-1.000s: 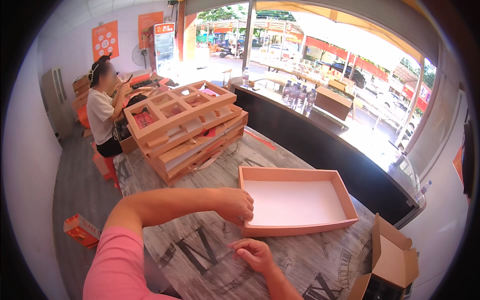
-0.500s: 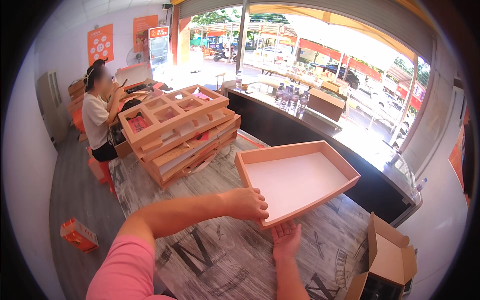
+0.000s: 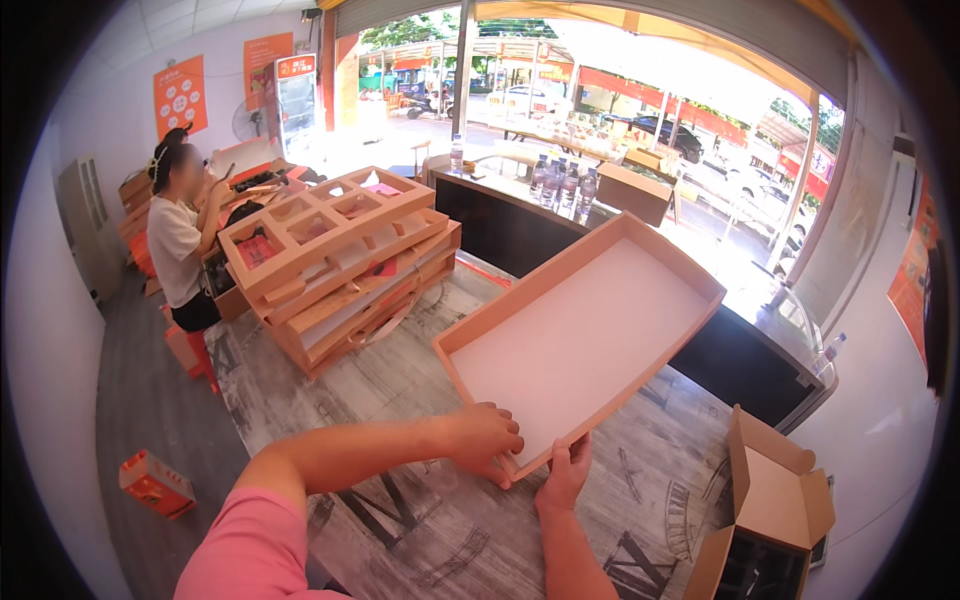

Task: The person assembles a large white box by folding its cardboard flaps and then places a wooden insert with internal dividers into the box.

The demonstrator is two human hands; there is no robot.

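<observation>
A person in a pink sleeve [image 3: 250, 545] holds a big, flat, open box [image 3: 580, 335] with both hands. The box has orange-brown walls and a white bottom, and there is nothing in it. It is tipped, with its far end up high, over the gray tabletop [image 3: 640, 430]. I cannot tell if any bit of it touches the tabletop.

The left hand [image 3: 484, 437] is at the near corner. Its fingers bend over the short wall and grasp it. The right hand [image 3: 566, 474] is just beside it, on the long wall. Its thumb is up at the rim, and its other fingers are mostly hidden, but they look curled around that wall.

To the left of the box, on the same tabletop, is a leaning pile of brown trays [image 3: 340, 305]. The top one has square holes in it. To the right is an open brown carton [image 3: 775, 495] with something dark inside.

A red and white paper box [image 3: 158, 485] is on the floor [image 3: 150, 410] at the left. Farther back sits another person [image 3: 178, 245] in a white top. Some bottles [image 3: 565, 190] stand in a group past the box.
</observation>
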